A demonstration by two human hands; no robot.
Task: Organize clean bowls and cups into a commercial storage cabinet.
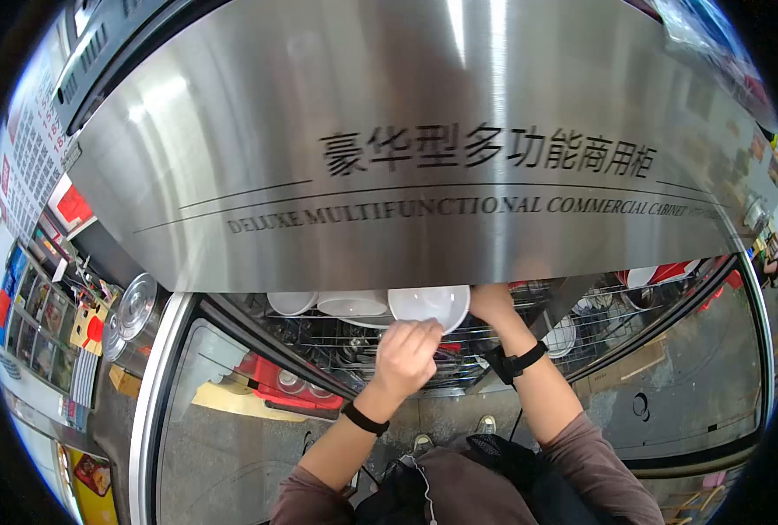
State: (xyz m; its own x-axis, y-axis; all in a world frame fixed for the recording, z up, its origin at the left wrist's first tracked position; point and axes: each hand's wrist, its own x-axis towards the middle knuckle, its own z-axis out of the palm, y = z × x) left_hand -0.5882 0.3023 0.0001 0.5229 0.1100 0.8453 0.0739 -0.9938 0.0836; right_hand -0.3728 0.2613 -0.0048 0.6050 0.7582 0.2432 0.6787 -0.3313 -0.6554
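A white bowl [428, 306] is tilted toward me at the front of a wire shelf inside the steel cabinet [459, 241]. My left hand [406, 357] is closed on the bowl's near rim, with the fingers bent over its edge. Just right of the bowl, my right hand [492, 303] reaches in under the cabinet's front panel. Its fingers are hidden behind the panel, so I cannot see whether they touch the bowl. More white dishes, among them a wide bowl [351, 303] and a smaller one [292, 303], sit to the left on the shelf.
Glass doors [669, 398] swing outward on both sides of me. Wire racks [612, 311] inside hold plates and red items. Beyond the left door are a red tray [297, 389] and a metal pot [137, 306]. The steel panel overhangs my hands.
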